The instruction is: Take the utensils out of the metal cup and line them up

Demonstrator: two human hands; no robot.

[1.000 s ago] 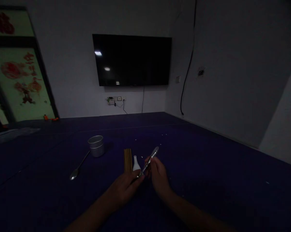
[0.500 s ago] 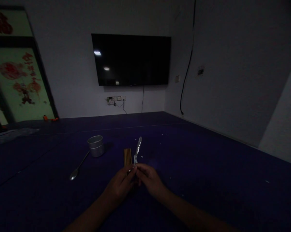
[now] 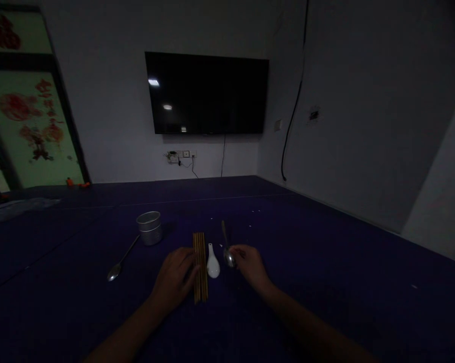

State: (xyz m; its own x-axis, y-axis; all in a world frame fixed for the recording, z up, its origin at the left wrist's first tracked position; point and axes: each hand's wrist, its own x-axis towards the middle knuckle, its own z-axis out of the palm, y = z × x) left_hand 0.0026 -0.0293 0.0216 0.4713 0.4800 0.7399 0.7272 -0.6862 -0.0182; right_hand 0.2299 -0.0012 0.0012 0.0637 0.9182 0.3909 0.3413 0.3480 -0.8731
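Note:
In the head view my right hand [image 3: 249,261] pinches a metal spoon [image 3: 229,258] at the edge of its bowl, its handle pointing away from me. Just left of it a white soup spoon [image 3: 213,265] lies bowl toward me. Beside that, several wooden chopsticks [image 3: 201,287] lie side by side in a row. My left hand [image 3: 177,275] rests at their left side, fingers apart and thumb over the near part of the row; whether it presses on them I cannot tell. Farther left stands a grey metal cup [image 3: 150,229], with a long-handled metal spoon [image 3: 115,271] beside it.
The dark blue floor [image 3: 326,302] carries scattered small white bits. A crumpled clear plastic sheet [image 3: 19,207] lies at the far left. Ahead, a television [image 3: 208,96] hangs on the wall above sockets [image 3: 185,154]. A black cable [image 3: 293,111] runs down the right wall.
My hands have parted: the left moved left to the chopsticks and let go of the metal spoon. The right moved right and lowered that spoon, uncovering the white soup spoon.

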